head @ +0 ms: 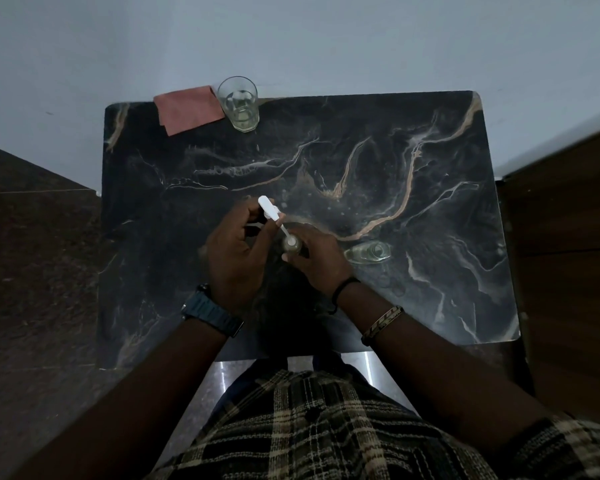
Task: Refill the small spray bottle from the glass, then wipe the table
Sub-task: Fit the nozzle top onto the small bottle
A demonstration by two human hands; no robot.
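A small clear spray bottle [291, 244] stands upright near the middle of the black marble table [430, 209]. My right hand [317, 258] grips its body from the right. My left hand [234, 251] pinches the white spray head [268, 208], tilted, with its dip tube reaching down into the bottle's open neck. The drinking glass [239, 103] stands at the table's far edge with a little pale liquid in the bottom. A pink cloth [187, 109] lies folded just left of the glass.
A small clear cap or container [369, 252] lies on its side just right of my right hand. A pale wall runs behind the table. Dark floor lies to the left and a wooden panel [565, 271] to the right.
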